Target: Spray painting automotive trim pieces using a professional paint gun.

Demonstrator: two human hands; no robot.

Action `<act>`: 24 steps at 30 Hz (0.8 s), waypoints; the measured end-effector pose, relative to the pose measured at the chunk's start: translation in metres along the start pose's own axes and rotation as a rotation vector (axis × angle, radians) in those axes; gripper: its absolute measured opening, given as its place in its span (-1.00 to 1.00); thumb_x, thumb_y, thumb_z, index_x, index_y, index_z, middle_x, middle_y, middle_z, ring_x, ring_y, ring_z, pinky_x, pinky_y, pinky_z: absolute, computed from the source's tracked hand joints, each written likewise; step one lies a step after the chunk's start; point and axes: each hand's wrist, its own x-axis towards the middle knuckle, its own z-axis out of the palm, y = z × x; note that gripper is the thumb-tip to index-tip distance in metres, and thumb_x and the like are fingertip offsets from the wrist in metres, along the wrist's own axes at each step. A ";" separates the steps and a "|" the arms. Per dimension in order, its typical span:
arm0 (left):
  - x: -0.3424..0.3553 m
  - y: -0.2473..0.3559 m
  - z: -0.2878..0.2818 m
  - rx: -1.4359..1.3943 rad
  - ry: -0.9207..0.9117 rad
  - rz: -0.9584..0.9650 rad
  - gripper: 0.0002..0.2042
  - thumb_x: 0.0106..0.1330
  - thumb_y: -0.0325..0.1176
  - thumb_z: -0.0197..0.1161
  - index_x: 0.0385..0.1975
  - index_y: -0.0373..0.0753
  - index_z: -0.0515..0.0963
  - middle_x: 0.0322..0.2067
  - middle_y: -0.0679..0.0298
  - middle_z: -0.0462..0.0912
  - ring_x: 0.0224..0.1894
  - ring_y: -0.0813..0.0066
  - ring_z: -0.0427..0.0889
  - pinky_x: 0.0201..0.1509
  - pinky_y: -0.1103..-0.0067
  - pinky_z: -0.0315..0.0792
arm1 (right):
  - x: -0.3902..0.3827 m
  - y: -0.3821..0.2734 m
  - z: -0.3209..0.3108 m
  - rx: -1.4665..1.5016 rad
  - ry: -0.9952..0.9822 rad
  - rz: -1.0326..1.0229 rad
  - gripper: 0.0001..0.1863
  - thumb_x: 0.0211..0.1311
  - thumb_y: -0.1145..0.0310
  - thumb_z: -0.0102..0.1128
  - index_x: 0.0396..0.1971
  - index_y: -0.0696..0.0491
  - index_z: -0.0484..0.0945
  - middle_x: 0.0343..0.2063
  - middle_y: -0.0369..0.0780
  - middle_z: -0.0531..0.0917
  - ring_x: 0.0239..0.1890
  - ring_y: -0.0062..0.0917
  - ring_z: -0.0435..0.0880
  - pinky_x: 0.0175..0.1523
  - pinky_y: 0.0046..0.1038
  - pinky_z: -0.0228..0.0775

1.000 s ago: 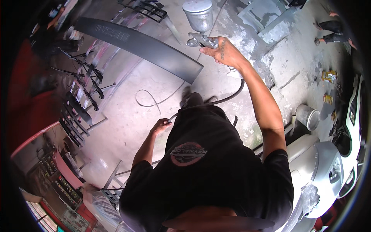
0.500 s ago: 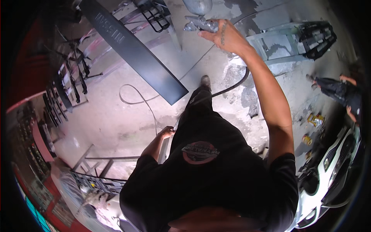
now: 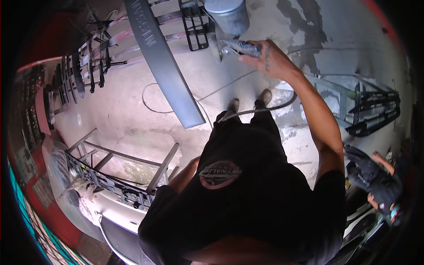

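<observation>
My right hand (image 3: 274,62) reaches out ahead, closed around a metal spray gun (image 3: 242,47). A grey, lidded cup (image 3: 227,18) sits just above the gun and looks joined to it. The gun's front end points left, toward a long dark grey panel (image 3: 170,75) with raised lettering, and stays apart from it. A dark hose (image 3: 276,107) curves from beside my right forearm across the front of my legs. Only a bit of my left forearm (image 3: 187,174) shows at my side; my left hand is hidden behind my body.
Black slatted parts (image 3: 196,33) rest on racks beyond the panel. A metal frame (image 3: 123,154) and a pale car (image 3: 115,207) stand at near left. To the right are another frame with a black part (image 3: 375,108) and a person (image 3: 375,176). A thin line crosses the floor.
My feet now stand side by side, and the view has turned. My right hand with the spray gun sits lower and further right in the picture. My left hand has gone out of sight.
</observation>
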 end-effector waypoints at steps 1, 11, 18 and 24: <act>0.007 0.015 0.004 -0.034 0.028 0.019 -0.71 0.38 -0.20 0.18 -0.22 -0.34 0.66 -0.39 0.20 0.72 -0.34 0.36 0.63 -0.24 0.38 0.49 | 0.004 0.005 -0.005 0.034 -0.036 -0.029 -0.51 0.26 0.09 0.36 0.04 0.14 0.65 -0.46 -0.12 0.69 -0.43 -0.45 0.60 -0.11 -0.34 0.48; 0.054 0.129 0.122 -0.391 0.288 0.110 -0.72 0.39 -0.23 0.16 -0.22 -0.35 0.65 -0.39 0.20 0.71 -0.35 0.37 0.62 -0.25 0.38 0.49 | 0.163 0.056 -0.067 0.123 0.261 -0.339 -0.60 0.29 0.06 0.28 -0.11 0.10 0.67 -0.52 -0.05 0.67 -0.48 -0.20 0.63 -0.19 -0.29 0.50; 0.075 0.175 0.202 -0.622 0.445 0.136 -0.72 0.39 -0.25 0.15 -0.22 -0.36 0.65 -0.39 0.20 0.71 -0.35 0.37 0.61 -0.26 0.37 0.48 | 0.179 0.071 -0.090 0.178 0.018 -0.344 -0.65 0.29 0.10 0.30 -0.19 0.10 0.67 -0.58 -0.08 0.66 -0.49 -0.20 0.66 -0.19 -0.27 0.50; 0.095 0.193 0.239 -0.791 0.532 0.193 -0.73 0.39 -0.26 0.14 -0.22 -0.36 0.65 -0.39 0.20 0.71 -0.36 0.37 0.61 -0.27 0.37 0.48 | 0.175 0.100 -0.089 0.175 -0.381 -0.475 -0.62 0.27 0.09 0.35 -0.18 0.13 0.66 -0.59 -0.17 0.64 -0.53 -0.39 0.58 -0.21 -0.34 0.47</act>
